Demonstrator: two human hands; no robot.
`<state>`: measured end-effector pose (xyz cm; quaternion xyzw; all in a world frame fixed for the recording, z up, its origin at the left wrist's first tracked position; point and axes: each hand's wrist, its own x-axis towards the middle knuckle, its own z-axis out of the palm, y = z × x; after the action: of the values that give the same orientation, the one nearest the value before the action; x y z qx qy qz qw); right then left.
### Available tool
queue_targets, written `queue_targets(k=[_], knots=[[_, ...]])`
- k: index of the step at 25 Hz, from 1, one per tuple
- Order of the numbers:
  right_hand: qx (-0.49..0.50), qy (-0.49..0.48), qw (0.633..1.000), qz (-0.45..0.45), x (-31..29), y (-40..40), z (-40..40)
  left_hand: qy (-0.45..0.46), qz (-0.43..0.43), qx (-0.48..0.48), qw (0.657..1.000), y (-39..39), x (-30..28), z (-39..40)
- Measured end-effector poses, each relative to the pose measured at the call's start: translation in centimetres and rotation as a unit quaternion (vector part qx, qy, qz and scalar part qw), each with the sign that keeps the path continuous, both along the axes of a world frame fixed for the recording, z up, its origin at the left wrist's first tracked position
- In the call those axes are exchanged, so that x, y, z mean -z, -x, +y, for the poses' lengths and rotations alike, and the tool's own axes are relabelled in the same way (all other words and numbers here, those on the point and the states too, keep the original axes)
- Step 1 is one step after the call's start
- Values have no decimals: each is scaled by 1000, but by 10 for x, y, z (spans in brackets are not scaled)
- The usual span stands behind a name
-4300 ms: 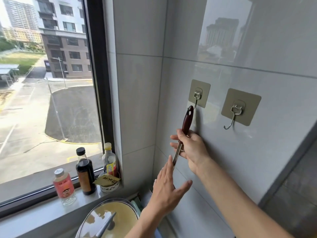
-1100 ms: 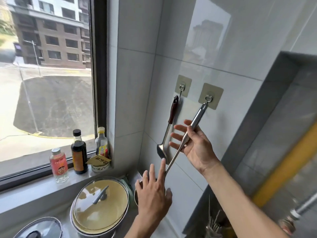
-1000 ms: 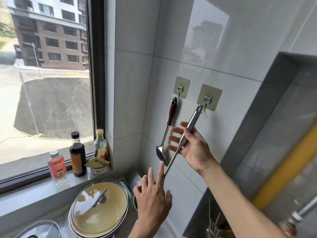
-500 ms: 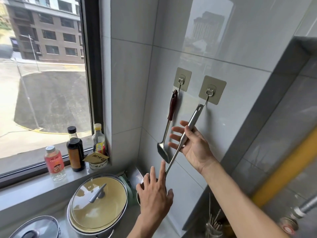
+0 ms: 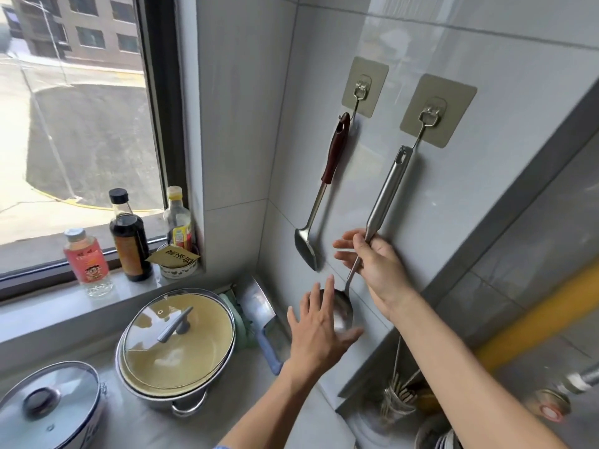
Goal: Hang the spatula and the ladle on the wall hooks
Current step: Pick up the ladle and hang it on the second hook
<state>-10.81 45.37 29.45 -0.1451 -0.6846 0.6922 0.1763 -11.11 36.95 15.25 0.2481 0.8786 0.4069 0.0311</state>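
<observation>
The spatula hangs free on the left hook. The ladle hangs from the right hook; the right hand pinches its handle, and the left hand, fingers spread, rests against its bowl.

Right hand raised, fingers pinched; left hand spread flat below.

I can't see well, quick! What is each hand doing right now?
Left hand: open, fingers spread by the ladle bowl.
Right hand: closed on the ladle handle.
</observation>
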Motion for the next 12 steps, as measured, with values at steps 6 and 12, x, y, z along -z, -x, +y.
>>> queue_targets(k=[6, 12], knots=[[113, -69, 991, -4, 7, 4, -9, -12, 5, 12, 1000, 12, 1, 2], [178, -101, 979, 14, 8, -31, -13, 8, 11, 38, 999, 18, -2, 0]])
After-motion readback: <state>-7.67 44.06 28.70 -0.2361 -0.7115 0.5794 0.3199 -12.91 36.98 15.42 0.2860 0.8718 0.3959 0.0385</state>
